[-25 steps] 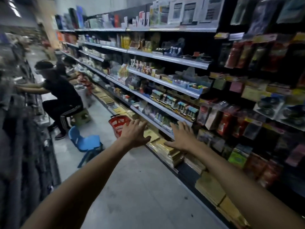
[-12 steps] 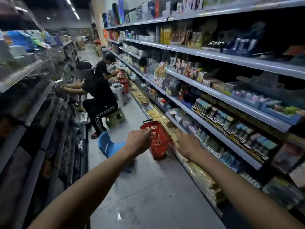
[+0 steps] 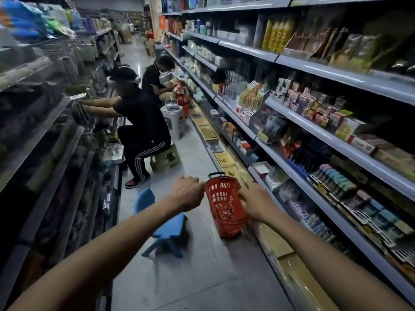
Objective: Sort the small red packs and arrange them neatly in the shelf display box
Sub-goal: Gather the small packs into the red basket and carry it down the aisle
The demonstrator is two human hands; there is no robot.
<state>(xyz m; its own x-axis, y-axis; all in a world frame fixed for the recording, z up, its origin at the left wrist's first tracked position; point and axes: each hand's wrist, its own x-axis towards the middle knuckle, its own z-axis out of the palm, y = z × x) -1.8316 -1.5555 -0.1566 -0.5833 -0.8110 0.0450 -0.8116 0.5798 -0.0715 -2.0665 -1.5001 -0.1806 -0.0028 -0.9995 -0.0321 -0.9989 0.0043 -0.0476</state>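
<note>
1. Head view, progress: the small red packs (image 3: pixel 224 213) lie in a loose heap at the bottom of the red plastic shopping basket with the black handle (image 3: pixel 221 194). The basket stands on the grey floor, just beside the lowest level of the grey metal shelves (image 3: pixel 336 139) on the right. No pack is seen in a hand, and I cannot tell which box on the shelves is the display box. I judge the task is near its beginning: taking out, sorting and arranging are all left to do.
2. The left hand (image 3: pixel 187 194) is just beside the left rim of the basket, with its back to the camera and its fingers curled under. Whether it grips anything is hidden.
3. The right hand (image 3: pixel 256 203) is at the right rim, with its fingers bent down towards the inside. I cannot tell if it grips the rim or a pack.
4. A small blue plastic chair (image 3: pixel 167 223) stands near the basket, on its left.
</note>
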